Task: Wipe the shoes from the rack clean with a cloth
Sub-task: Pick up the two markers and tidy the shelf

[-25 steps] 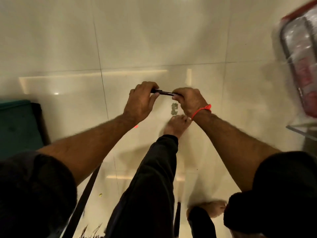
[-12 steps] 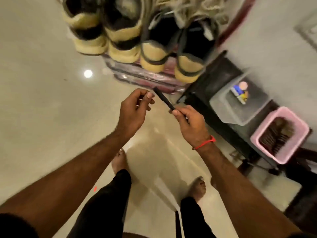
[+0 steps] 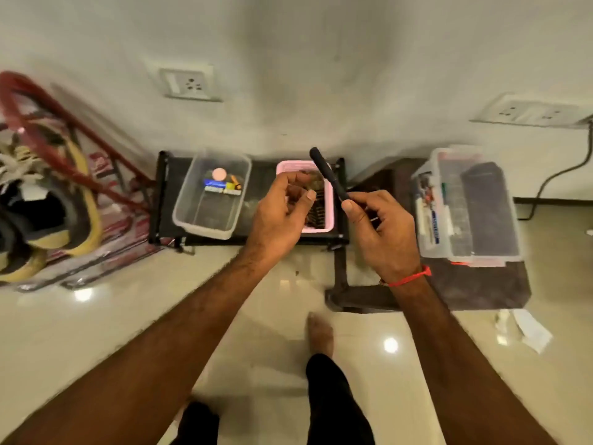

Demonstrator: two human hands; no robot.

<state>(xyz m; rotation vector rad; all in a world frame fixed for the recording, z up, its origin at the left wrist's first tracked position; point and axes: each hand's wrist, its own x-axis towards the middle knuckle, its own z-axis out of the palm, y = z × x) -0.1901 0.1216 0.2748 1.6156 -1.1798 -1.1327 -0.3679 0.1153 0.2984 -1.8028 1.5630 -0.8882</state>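
Shoes with black uppers and yellow soles (image 3: 48, 220) sit blurred at the far left edge, stacked on a red metal-framed rack (image 3: 61, 130) against the white wall, well apart from both hands. At centre, a low black shelf (image 3: 163, 200) carries two containers side by side: a clear rectangular plastic tub (image 3: 192, 213) holding a round pink item, a blue-and-white piece and a small yellow one, and a pink plastic basket (image 3: 327, 216) filled with dark ribbed contents too blurred to identify. The person's left hand (image 3: 282, 213) hovers in front of the pink basket, fingers loosely curled with thumb and fingertips near one another, holding nothing that can be seen. The right hand (image 3: 382, 232), a red thread band at its wrist, pinches the lower end of a slim black pen-like stick (image 3: 327, 171), which tilts up and leftward across the basket's right rim. To the right, a clear lidded plastic storage box (image 3: 449, 226) with pens and dark items inside rests on a dark brown low stool (image 3: 481, 290). A white wall socket plate (image 3: 189, 83) is mounted above the shelf, and another at the right has a black cable running down from beside it. Crumpled white paper (image 3: 526, 329) lies on the glossy cream tiled floor (image 3: 96, 332), where a bare foot (image 3: 321, 332) stands below the hands.
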